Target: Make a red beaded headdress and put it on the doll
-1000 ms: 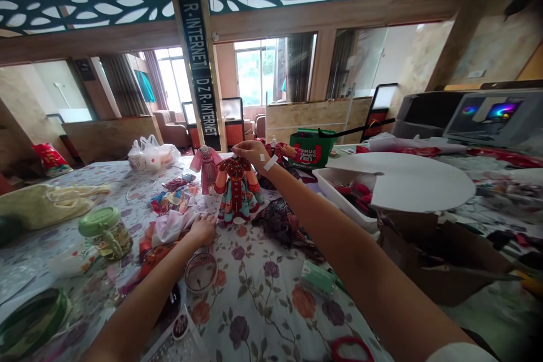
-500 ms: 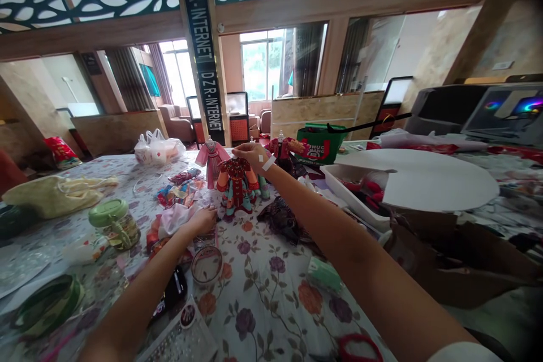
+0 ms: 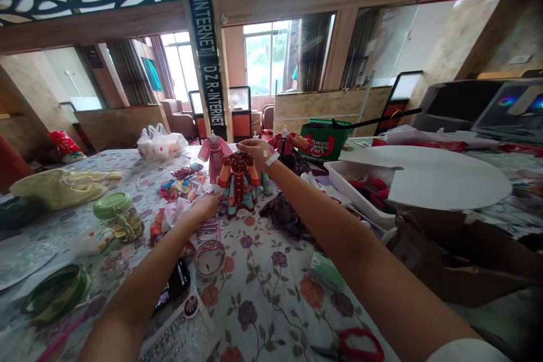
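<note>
A small red and teal doll outfit (image 3: 240, 184) with orange sleeves stands on the flowered tablecloth (image 3: 271, 300). My right hand (image 3: 255, 150) is closed at its top, fingers pinched on the neck end. At the outfit's lower left, my left hand (image 3: 207, 205) reaches to its sleeve edge; its fingertips are small and partly hidden, so their grip is unclear. Just behind to the left stands a pink doll robe (image 3: 215, 154). Another dark red outfit (image 3: 285, 147) is behind my right wrist. Dark crumpled fabric (image 3: 280, 215) lies right of the held outfit.
Left are a green-lidded jar (image 3: 119, 215), a phone (image 3: 173, 285) and a round clear container (image 3: 209, 258). Red-handled scissors (image 3: 360, 346) lie at the near edge. At right are a white tray (image 3: 354, 198), a white round board (image 3: 449, 178) and an open cardboard box (image 3: 445, 260).
The view has shifted slightly, moving the scene a little right. My left hand has risen a little and is nearer the outfit's sleeve. My right hand stays at the outfit's top.
</note>
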Demonstrator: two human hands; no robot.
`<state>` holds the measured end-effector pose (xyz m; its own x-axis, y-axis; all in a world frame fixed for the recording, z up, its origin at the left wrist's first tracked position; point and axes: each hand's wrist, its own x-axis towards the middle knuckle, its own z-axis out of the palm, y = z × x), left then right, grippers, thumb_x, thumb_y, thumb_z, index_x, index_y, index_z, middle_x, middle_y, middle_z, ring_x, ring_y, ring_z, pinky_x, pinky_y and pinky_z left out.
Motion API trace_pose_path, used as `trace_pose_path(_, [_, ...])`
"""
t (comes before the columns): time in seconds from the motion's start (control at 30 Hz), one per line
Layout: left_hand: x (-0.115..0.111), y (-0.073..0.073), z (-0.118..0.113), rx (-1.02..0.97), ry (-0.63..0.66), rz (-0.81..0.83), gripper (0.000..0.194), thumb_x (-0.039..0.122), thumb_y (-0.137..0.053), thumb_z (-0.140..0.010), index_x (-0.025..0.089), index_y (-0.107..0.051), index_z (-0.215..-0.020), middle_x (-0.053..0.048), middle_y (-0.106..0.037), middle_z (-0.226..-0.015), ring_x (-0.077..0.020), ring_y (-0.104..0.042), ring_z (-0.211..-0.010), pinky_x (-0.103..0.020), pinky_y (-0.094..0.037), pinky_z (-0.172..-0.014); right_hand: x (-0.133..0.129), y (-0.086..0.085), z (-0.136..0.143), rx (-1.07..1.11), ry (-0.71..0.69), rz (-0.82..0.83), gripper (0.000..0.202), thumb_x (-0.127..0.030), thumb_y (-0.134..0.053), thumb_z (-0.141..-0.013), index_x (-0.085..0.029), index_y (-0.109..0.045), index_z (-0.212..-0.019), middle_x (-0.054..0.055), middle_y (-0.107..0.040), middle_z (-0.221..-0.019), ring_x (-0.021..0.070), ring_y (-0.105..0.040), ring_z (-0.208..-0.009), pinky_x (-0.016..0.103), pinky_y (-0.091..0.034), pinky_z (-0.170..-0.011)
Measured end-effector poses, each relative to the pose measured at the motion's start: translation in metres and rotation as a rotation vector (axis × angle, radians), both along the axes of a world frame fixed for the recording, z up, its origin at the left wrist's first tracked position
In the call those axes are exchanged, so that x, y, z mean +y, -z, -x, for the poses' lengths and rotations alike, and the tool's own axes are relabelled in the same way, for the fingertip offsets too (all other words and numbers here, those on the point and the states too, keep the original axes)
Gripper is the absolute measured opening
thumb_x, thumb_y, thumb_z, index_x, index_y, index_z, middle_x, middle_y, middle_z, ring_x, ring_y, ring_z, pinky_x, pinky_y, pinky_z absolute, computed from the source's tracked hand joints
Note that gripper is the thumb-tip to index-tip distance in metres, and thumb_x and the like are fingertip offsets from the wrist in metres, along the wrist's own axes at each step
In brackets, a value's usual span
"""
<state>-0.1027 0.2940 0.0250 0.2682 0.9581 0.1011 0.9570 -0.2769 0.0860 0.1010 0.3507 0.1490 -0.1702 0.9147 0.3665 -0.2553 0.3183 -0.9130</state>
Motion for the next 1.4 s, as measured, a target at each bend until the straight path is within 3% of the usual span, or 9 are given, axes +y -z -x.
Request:
trace_pose_path(0.17, [-0.001, -0.024, 0.001, -0.147, -0.021, -0.202, 0.031, 0.031, -0.054, -0.089, 0.017, -0.055, -0.116, -0.01, -0.055, -0.123, -0.0227, -0.056, -0.106, -0.045, -0.048, -0.089, -0.003, 0.005, 0.002, 0.032, -0.036, 0.002, 0.029, -0.037, -0.082, -0.053, -0.017, -0.068, -0.067, -0.002, -0.062, -0.057, 0.0104, -0.053, -0.049, 0.026, -0.043, -0.05])
trace_pose_path(0.37, [0.01, -0.094, -0.007, -0.423, -0.053, -0.396, 0.035, 0.036, -0.044, -0.093, 0.015, -0.054, -0.12, -0.011, -0.06, -0.12, -0.0231, -0.057, -0.109, -0.046, -0.044, -0.094, -0.018, -0.003, -0.002, 0.073, -0.016, 0.012, 0.032, -0.041, -0.079, -0.055, -0.018, -0.069, -0.076, -0.001, -0.065, -0.067, 0.0125, -0.058, -0.061, 0.026, -0.047, -0.059])
trace_pose_path(0.6, [0.025, -0.147, -0.041, -0.6, 0.113, -0.424, 0.041, 0.033, -0.044, -0.091, 0.011, -0.057, -0.123, -0.01, -0.063, -0.123, -0.0213, -0.058, -0.111, -0.034, -0.044, -0.096, -0.067, 0.011, -0.024, 0.209, 0.269, 0.135, 0.022, -0.03, -0.072, -0.058, -0.02, -0.063, -0.075, 0.001, -0.069, -0.078, 0.017, -0.061, -0.082, 0.026, -0.045, -0.069])
trace_pose_path(0.77, [0.028, -0.157, -0.059, -0.622, 0.127, -0.407, 0.035, 0.035, -0.058, -0.082, 0.017, -0.066, -0.111, -0.006, -0.07, -0.111, -0.0232, -0.062, -0.105, -0.034, -0.045, -0.094, -0.183, 0.046, -0.052, 0.245, 0.289, 0.328, 0.018, -0.028, -0.065, -0.062, -0.019, -0.064, -0.077, 0.004, -0.071, -0.081, 0.0192, -0.064, -0.083, 0.026, -0.046, -0.065])
trace_pose_path(0.87, [0.027, -0.158, -0.065, -0.615, 0.082, -0.408, 0.024, 0.033, -0.057, -0.084, 0.017, -0.069, -0.097, -0.006, -0.071, -0.102, -0.0231, -0.062, -0.101, -0.038, -0.045, -0.093, -0.256, 0.047, -0.087, 0.199, 0.07, 0.522, 0.022, -0.022, -0.073, -0.06, -0.016, -0.069, -0.08, 0.008, -0.072, -0.084, 0.0189, -0.065, -0.08, 0.025, -0.048, -0.065])
trace_pose_path(0.97, [0.025, -0.159, -0.07, -0.594, 0.061, -0.393, 0.025, 0.034, -0.055, -0.088, 0.014, -0.065, -0.098, -0.007, -0.067, -0.103, -0.0208, -0.062, -0.097, -0.042, -0.048, -0.088, -0.306, 0.049, -0.136, 0.301, 0.104, 0.587, 0.023, -0.022, -0.077, -0.062, -0.02, -0.072, -0.084, 0.003, -0.071, -0.082, 0.0146, -0.064, -0.077, 0.022, -0.05, -0.069])
trace_pose_path(1.1, [0.027, -0.157, -0.07, -0.577, 0.027, -0.364, 0.025, 0.032, -0.054, -0.089, 0.015, -0.06, -0.106, -0.007, -0.062, -0.109, -0.0196, -0.06, -0.095, -0.04, -0.05, -0.083, -0.341, 0.088, -0.187, 0.367, 0.313, 0.591, 0.021, -0.023, -0.083, -0.054, -0.019, -0.072, -0.072, 0.001, -0.067, -0.065, 0.0119, -0.061, -0.061, 0.018, -0.051, -0.058])
trace_pose_path(1.23, [0.031, -0.153, -0.062, -0.6, -0.033, -0.336, 0.027, 0.032, -0.055, -0.088, 0.016, -0.059, -0.11, -0.007, -0.06, -0.113, -0.0206, -0.06, -0.096, -0.039, -0.051, -0.082, -0.364, 0.134, -0.196, 0.353, 0.356, 0.751, 0.026, -0.023, -0.087, -0.049, -0.019, -0.074, -0.071, 0.002, -0.069, -0.066, 0.0128, -0.062, -0.062, 0.018, -0.052, -0.057])
trace_pose_path(1.4, [0.035, -0.15, -0.053, -0.663, -0.081, -0.327, 0.03, 0.032, -0.056, -0.087, 0.014, -0.058, -0.111, -0.007, -0.06, -0.112, -0.0214, -0.06, -0.095, -0.039, -0.052, -0.079, -0.367, 0.145, -0.189, 0.312, 0.364, 0.778, 0.031, -0.028, -0.087, -0.047, -0.02, -0.074, -0.073, 0.002, -0.07, -0.07, 0.016, -0.062, -0.068, 0.02, -0.053, -0.06])
